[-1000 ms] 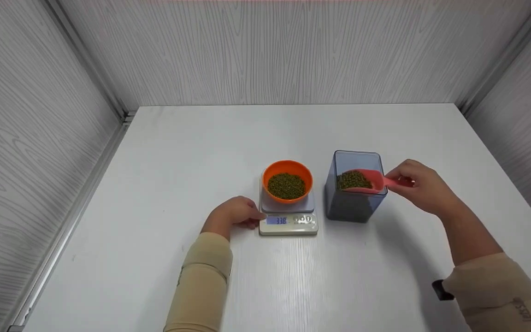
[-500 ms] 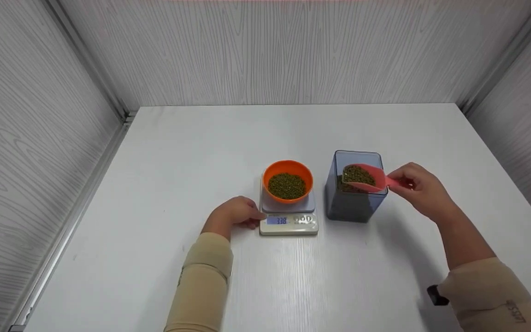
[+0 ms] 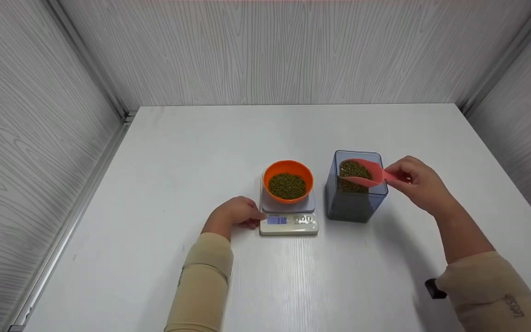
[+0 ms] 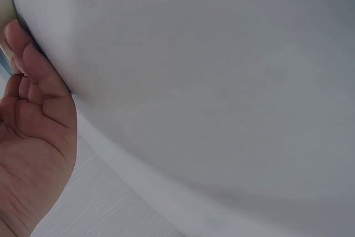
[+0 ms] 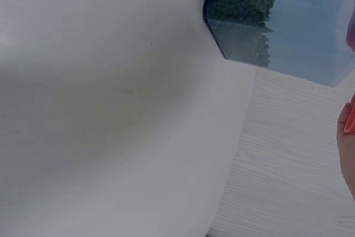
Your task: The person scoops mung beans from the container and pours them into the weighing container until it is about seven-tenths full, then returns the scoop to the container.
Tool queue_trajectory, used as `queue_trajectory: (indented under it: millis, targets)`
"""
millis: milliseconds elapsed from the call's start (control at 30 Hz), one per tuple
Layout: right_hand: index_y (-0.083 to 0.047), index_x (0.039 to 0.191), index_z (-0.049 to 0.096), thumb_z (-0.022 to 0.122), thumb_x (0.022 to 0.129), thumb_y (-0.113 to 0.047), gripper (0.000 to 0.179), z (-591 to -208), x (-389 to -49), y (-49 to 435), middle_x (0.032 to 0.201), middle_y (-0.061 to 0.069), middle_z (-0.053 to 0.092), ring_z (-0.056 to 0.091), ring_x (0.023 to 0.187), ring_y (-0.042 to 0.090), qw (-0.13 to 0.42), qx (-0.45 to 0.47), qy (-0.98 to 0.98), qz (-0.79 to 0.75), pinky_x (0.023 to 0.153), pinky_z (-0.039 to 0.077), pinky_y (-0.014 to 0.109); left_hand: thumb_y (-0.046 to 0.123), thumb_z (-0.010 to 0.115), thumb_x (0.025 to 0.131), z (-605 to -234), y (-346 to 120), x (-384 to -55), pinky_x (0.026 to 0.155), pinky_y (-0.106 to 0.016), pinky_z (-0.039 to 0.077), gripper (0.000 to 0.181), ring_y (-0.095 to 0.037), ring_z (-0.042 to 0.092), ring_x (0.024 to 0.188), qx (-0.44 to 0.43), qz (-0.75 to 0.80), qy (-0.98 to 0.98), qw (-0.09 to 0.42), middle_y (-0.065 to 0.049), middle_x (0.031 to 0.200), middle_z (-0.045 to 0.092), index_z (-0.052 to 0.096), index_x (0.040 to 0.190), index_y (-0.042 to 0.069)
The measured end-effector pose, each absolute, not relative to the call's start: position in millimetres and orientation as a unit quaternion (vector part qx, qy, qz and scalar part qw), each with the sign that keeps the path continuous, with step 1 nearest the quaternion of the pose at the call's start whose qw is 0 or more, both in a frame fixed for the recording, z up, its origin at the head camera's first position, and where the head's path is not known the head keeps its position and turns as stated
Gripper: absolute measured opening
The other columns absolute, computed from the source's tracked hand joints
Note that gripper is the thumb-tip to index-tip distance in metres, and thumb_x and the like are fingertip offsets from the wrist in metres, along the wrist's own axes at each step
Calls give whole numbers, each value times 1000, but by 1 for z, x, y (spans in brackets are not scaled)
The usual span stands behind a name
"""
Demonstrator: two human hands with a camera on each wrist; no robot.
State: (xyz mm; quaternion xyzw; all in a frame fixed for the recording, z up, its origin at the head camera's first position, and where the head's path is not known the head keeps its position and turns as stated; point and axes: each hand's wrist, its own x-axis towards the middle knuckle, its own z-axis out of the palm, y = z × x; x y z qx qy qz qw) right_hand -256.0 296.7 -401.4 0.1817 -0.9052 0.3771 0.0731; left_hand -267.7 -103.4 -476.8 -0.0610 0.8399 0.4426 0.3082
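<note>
My right hand (image 3: pixel 420 184) grips the handle of a red scoop (image 3: pixel 376 173), which holds small green beans, likely mung beans. The scoop is tilted at the mouth of a tall translucent blue container (image 3: pixel 353 205), partly filled with the same beans. My left hand (image 3: pixel 238 212) holds the left edge of a white kitchen scale (image 3: pixel 311 228), one digit overlapping its top beside the display. On the scale stands an orange bowl (image 3: pixel 288 164) with beans in it. In the right wrist view, the container (image 5: pixel 305 31) shows at the top and the right hand (image 5: pixel 346 154) only at the edge.
A white table (image 3: pixel 191 152) lies beneath everything, enclosed by pale wood-grain panels (image 3: pixel 265 50) at the back and sides. The container stands just right of the scale. A dark object (image 3: pixel 435 289) sits at the right sleeve.
The right hand has shifted the scoop slightly over the container, first lifting and tilting it, then moving it toward the back. The left hand, scale and bowl stay in place.
</note>
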Motion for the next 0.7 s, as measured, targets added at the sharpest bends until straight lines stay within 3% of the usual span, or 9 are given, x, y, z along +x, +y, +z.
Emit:
queue_trajectory:
  millis: [400,700]
  targets:
    - [-8,100,63,60,89,-21,17,-379,-267,260,94,4,53,44,83,16,63,190,-913,355,67,40,16,24,71,79,-475,-104,-267,64,-26,49,19,-14,59,64,-62,438,843,305,-4,73,63,63,86,8]
    - [-10,100,63,63,86,-15,14,-370,-269,229,95,1,52,47,85,15,43,190,-927,321,73,46,29,24,71,79,-476,-103,-268,64,-26,48,19,-13,58,64,-60,432,847,303,-3,71,62,63,85,8]
